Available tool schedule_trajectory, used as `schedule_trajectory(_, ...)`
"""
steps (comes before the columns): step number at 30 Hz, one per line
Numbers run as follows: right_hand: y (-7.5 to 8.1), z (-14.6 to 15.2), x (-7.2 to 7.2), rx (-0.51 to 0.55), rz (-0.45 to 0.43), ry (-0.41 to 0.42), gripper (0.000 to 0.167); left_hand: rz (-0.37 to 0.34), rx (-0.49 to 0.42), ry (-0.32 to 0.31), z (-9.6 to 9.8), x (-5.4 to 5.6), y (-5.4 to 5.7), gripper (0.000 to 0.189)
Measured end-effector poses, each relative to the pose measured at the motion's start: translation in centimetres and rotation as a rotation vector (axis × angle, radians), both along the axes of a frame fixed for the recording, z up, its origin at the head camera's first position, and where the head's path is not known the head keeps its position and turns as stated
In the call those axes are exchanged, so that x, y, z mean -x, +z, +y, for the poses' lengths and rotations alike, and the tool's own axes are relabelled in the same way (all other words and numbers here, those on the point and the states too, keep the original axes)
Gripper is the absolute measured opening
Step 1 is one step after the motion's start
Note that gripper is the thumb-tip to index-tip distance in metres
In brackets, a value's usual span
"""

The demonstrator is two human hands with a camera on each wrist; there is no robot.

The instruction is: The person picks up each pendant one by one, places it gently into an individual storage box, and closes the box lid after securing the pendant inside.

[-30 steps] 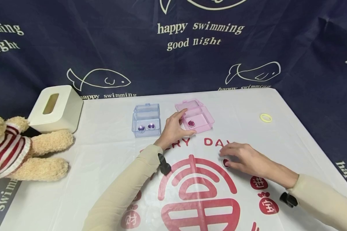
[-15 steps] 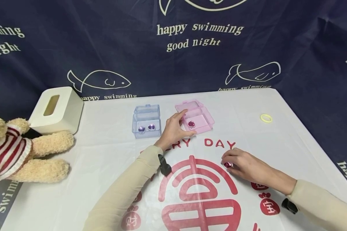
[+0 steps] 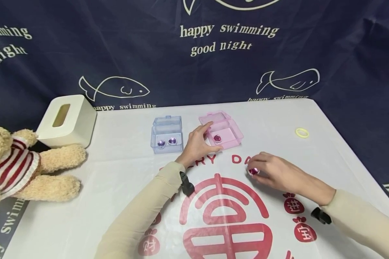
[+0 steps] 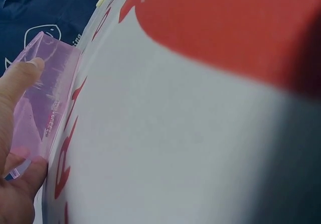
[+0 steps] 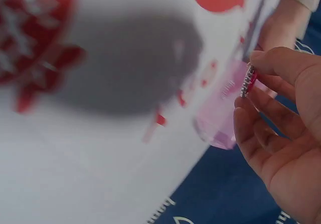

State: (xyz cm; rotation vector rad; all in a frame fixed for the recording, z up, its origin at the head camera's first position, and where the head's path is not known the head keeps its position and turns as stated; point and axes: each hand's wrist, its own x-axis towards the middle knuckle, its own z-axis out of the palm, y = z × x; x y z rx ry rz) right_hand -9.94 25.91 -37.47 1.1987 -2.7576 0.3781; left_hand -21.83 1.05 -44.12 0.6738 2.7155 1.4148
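Note:
My left hand [image 3: 197,144] grips the left side of the open pink box [image 3: 235,129], its thumb along the front in the head view. The left wrist view shows the fingers against the clear pink wall [image 4: 52,76]. Inside the box lies one magenta gem [image 3: 217,138] with a silver beaded rim. My right hand [image 3: 275,172] pinches another magenta gem [image 5: 252,79] between thumb and fingertips, in front and to the right of the box. To the left stands an open blue box [image 3: 155,147] with two purple gems [image 3: 172,140] in it.
A yellow ring [image 3: 302,133] lies at the right on the white table cover [image 3: 123,172]. At the left are a white tissue box [image 3: 81,122] and a teddy bear [image 3: 55,176] in a striped sweater. A dark blue printed curtain [image 3: 149,54] hangs behind.
My right hand has taken hold of the magenta gem from the table and moved it slightly toward the boxes. The left hand stays at the pink box.

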Motion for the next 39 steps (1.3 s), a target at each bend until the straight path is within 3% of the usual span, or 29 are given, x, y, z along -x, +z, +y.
schedule_trajectory(5,1.9,-0.5,2.4,0.079,0.06,0.016,0.026,-0.001,0.006,0.008,0.2,0.0,-0.1,0.095)
schedule_trajectory(12,3.7,-1.9,6.6,0.107,0.016,-0.033,0.023,0.007,0.014,0.01,0.1,0.1,0.1,0.094)
schedule_trajectory(22,2.7,-4.1,12.0,0.022,-0.037,-0.027,0.019,0.012,0.02,0.012,0.0,0.2,0.0,0.095)
schedule_trajectory(27,1.8,-4.8,13.0,-0.045,-0.051,0.003,0.015,0.0,0.033,0.018,0.0,0.1,-0.2,0.095)
schedule_trajectory(39,0.9,-5.7,13.9,-0.133,-0.082,0.036,0.008,0.017,0.035,0.012,0.0,0.2,-0.1,0.094)
